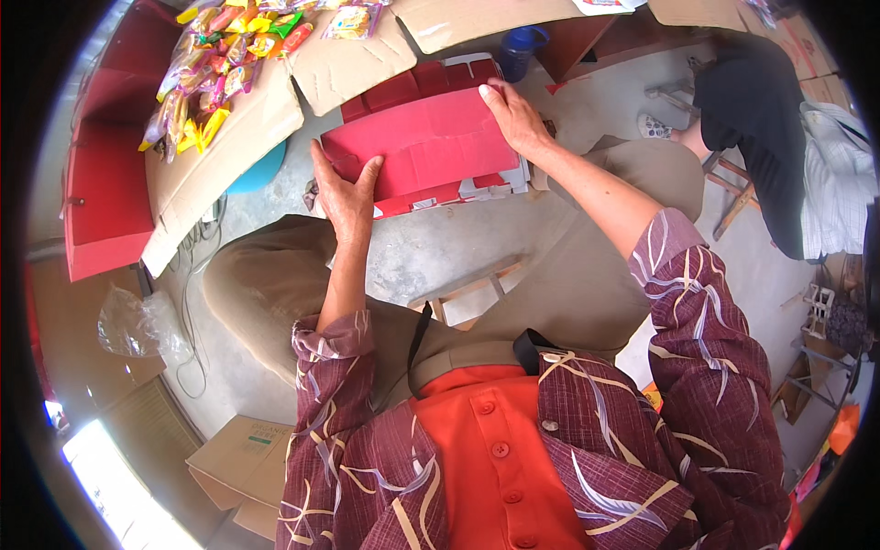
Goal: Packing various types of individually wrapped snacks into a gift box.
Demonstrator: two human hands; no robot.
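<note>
A flat red cardboard box [426, 145] is held level above my knees, its long side running left to right. My left hand [344, 194] grips the left end, thumb on the top face and fingers at the outer edge. At the far right corner my right hand [515, 117] closes round the edge, its fingers partly hidden behind the box. Beneath and behind it are more red and white boxes [431, 81], standing in a group on the floor between my legs.
Wrapped snacks [225, 55] lie heaped on a cardboard-covered table [357, 73] ahead and left. A blue jug [520, 50] stands beyond the boxes. Someone in dark trousers [753, 128] sits at the right by a wooden stool [733, 192]. A cardboard carton [240, 463] and plastic bag [137, 321] are at left.
</note>
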